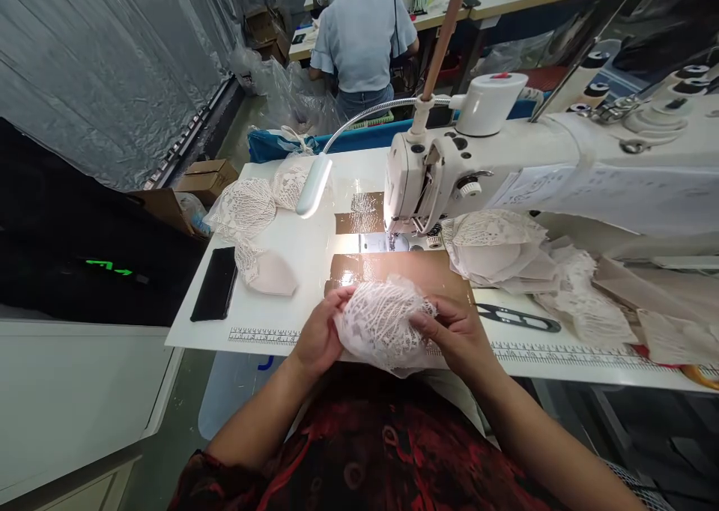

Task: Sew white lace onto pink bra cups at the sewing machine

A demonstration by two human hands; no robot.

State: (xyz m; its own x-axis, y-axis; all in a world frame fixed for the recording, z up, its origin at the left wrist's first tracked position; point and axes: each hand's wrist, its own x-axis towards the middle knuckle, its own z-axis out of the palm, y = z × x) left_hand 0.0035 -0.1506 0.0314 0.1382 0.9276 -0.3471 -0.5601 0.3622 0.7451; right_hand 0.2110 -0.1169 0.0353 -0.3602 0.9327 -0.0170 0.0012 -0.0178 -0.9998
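Observation:
Between my two hands is a white lace bra cup (387, 322), rounded side up, held just above the front edge of the sewing table. My left hand (323, 331) grips its left side, with the fingers partly hidden under the lace. On the right edge, my right hand (457, 335) pinches the lace between thumb and fingers. Beyond the cup stands a white sewing machine (416, 174), its needle area lit. A pair of thread snips (517, 317) lies to the right of my right hand.
A black phone (214, 284) lies at the table's left side, near joined lace cups (244, 210). More lace pieces (497, 245) are piled under the machine arm. A lamp (314, 186) reaches over the table (306, 252). Ahead, a person in a light blue top (362, 39) sits.

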